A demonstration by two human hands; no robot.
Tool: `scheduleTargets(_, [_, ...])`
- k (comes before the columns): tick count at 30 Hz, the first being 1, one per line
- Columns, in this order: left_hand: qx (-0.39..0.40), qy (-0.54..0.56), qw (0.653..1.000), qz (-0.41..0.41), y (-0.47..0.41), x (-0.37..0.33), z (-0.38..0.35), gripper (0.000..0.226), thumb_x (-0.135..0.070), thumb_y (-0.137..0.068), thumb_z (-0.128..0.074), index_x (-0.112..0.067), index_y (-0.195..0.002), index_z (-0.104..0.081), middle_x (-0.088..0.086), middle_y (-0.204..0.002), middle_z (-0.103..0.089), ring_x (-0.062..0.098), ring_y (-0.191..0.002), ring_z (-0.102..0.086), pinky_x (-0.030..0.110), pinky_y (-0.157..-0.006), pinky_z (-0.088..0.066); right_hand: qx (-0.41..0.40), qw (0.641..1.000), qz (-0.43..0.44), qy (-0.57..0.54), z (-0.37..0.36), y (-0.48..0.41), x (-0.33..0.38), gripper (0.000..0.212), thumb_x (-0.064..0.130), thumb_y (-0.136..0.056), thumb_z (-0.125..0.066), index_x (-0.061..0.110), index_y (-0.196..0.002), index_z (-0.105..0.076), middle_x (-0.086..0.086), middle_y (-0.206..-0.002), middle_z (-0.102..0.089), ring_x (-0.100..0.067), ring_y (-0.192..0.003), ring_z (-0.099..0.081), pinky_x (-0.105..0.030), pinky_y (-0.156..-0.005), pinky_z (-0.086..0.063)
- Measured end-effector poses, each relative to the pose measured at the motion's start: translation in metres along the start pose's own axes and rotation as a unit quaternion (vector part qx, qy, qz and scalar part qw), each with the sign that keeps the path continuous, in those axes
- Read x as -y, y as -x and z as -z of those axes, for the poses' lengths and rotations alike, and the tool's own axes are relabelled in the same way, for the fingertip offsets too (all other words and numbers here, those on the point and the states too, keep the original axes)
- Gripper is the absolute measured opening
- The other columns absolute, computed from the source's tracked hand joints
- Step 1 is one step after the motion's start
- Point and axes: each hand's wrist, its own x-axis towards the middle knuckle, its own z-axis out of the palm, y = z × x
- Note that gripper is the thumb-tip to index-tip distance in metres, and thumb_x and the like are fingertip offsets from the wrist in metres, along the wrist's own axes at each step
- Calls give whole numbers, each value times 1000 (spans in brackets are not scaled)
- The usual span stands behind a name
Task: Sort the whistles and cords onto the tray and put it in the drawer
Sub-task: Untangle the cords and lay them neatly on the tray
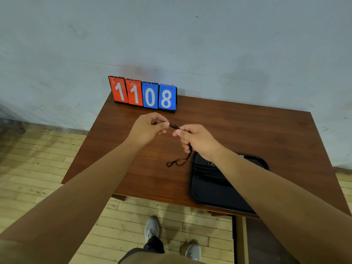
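Brown table (247, 130), frame centre: pinching black cord (174, 126) between left hand (148, 128) and right hand (198, 141), probably straightening it for tray (209, 191) at lower right, letting tail trail onto wood.

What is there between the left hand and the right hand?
In the head view, a short stretch of black cord spans from the left hand to the right hand; both pinch it above the table.
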Motion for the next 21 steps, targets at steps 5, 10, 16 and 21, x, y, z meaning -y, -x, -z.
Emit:
scheduleTargets(5, [35,-135,990,16,2,10,-3,7,-33,-95,-65,-26,-94,-67,-8,-88,-70,7,-86,-65,28,-85,-52,-16,987,-5,162,23,7,-3,20,27,-103,-55,20,-104,-74,9,-60,-53,-3,-48,-42,-19,-52,-38])
scheduleTargets(10, [-10,-173,985,-10,4,25,-16,6,-32,-89,-73,-26,-86,-71,-8,-123,-47,7,-117,-39,30,-100,-35,-23,962,5,273,54,19,-27,19,27,-103,-56,26,-100,-74,9,-57,-57,-2,-39,-41,-12,-46,-35])
scheduleTargets(16, [10,-215,976,-17,5,39,-37,11,-34,-92,-69,-24,-92,-71,-12,-119,-57,6,-113,-49,27,-93,-38,-53,940,-43,335,100,46,-75,21,27,-103,-56,19,-104,-76,8,-66,-65,-2,-48,-49,-13,-51,-40])
scheduleTargets(21, [58,-183,981,11,14,56,-71,14,-34,-95,-64,-26,-84,-67,-12,-80,-68,3,-79,-61,26,-67,-43,-73,920,-115,369,138,78,-122,27,26,-104,-53,15,-121,-71,1,-89,-72,-14,-74,-66,-23,-64,-48])
